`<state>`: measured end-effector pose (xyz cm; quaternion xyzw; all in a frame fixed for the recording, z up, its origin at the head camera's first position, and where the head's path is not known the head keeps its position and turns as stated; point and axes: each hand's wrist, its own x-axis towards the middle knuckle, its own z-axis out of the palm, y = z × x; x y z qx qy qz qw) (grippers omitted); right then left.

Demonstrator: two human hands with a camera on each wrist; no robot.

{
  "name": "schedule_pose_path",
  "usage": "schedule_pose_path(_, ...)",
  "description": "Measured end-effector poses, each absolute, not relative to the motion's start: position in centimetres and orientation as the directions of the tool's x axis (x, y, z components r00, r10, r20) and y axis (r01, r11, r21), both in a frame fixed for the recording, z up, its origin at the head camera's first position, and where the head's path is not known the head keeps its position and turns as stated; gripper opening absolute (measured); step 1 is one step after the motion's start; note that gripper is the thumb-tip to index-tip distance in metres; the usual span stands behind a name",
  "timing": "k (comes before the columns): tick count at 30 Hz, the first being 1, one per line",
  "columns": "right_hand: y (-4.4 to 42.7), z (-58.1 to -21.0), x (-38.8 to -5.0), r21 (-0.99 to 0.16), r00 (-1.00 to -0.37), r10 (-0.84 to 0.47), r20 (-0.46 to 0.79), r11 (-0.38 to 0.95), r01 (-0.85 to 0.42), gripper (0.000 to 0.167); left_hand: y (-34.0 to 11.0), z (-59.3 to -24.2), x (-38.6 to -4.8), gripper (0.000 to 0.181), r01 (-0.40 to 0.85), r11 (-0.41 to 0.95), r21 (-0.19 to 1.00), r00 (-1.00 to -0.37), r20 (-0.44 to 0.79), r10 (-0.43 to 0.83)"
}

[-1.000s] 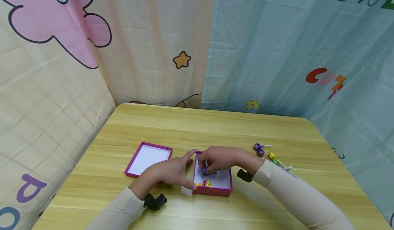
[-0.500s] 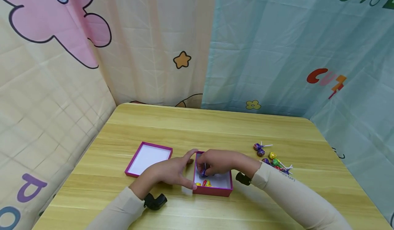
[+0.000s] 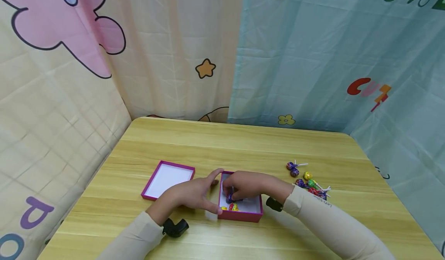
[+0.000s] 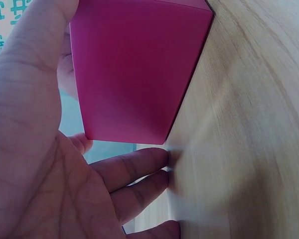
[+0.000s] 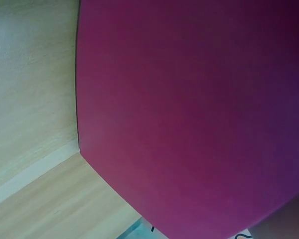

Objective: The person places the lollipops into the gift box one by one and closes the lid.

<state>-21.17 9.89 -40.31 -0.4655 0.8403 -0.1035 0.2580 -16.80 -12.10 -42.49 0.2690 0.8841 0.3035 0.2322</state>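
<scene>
Head view: two hands at work over a rectangular magenta box with a white interior [image 3: 240, 216], which stands on a pale wood-grain table [image 3: 201, 144].
Left hand [image 3: 194, 192]: fingers extended and spread along the box's left side; the thumb touches its near left corner, a fingertip its far left corner.
Right hand [image 3: 245, 185]: reaches down into the box, thumb and fingers pinching a purple-wrapped lollipop [image 3: 229, 198] just above or on the box floor; which of the two cannot be told.
Box contents: a red-and-yellow wrapped candy [image 3: 233, 206] lies by the near wall, with a yellow piece [image 3: 224, 208] at the near left corner, partly hidden.
Magenta-rimmed tray: a shallow, white-lined square piece [image 3: 168, 179], lying hollow side up to the left of the box, partly covered by the left hand.
Loose lollipops: well to the right of the box, a purple-wrapped pair [image 3: 292, 169]; just nearer, a mixed cluster [image 3: 313, 184] in yellow, green, red and purple wrappers.
Left wrist view: the box's smooth outer wall beside the spread fingers.
Right wrist view: mostly magenta wall, tabletop alongside.
</scene>
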Motion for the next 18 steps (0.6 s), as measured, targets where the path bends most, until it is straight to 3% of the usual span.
schedule_pose_path(18,9.92,-40.05,-20.73,-0.354,-0.468,-0.819,-0.332,0.569,-0.743,0.005,-12.10,-42.62,-16.84,0.118,0.320,0.676,0.664,-0.753,-0.255,0.607)
